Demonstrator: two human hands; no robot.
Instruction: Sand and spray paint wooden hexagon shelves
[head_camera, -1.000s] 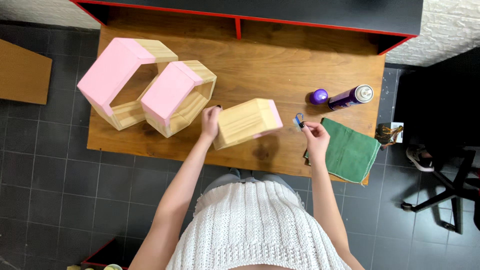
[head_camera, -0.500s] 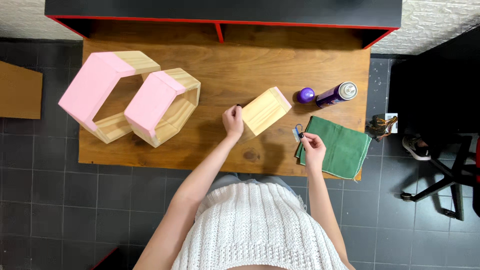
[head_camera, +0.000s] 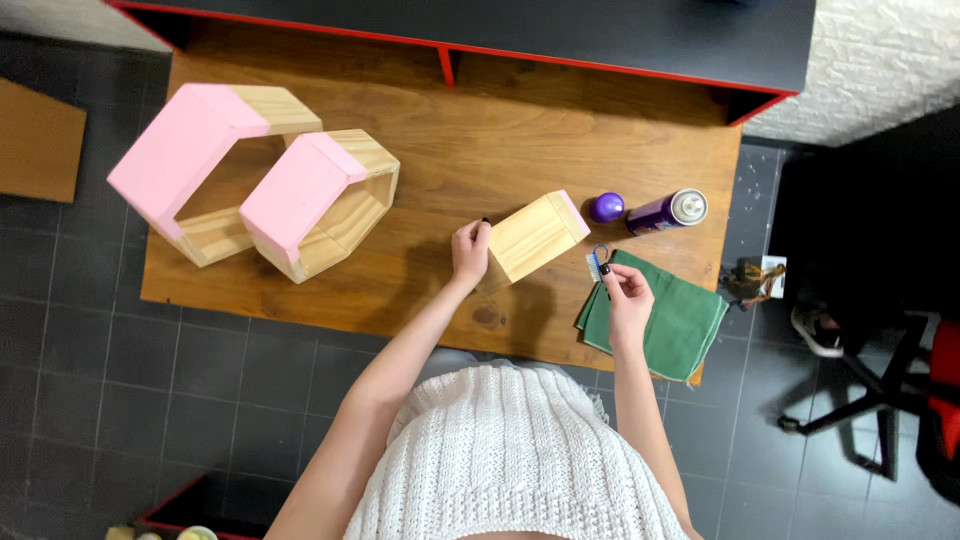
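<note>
Wooden boards form the low table (head_camera: 330, 300), which is set on dark floor tiles beneath a black desk with a red edge (head_camera: 620, 40). Two hexagonal wooden shelves are laid on its left part: the larger shelf (head_camera: 195, 170), with pink painted faces, and the smaller pink-faced shelf (head_camera: 315, 205) just beside it, the two touching. A folded green cloth (head_camera: 670, 320) is spread at the table's right front corner. Near the middle, a pale wooden block (head_camera: 535, 235) with a pink end face is tilted on the tabletop and is gripped at its left end by the left hand (head_camera: 469, 250), the fingers closed against the wood. Beyond it, a purple spray can (head_camera: 665, 211) is laid on its side, and its purple cap (head_camera: 606, 207) is placed just to the left, apart from the can. Over the cloth's left edge, a small blue brush (head_camera: 597, 262) is pinched between the fingertips of the right hand (head_camera: 627, 298), close to the block but not touching it.
</note>
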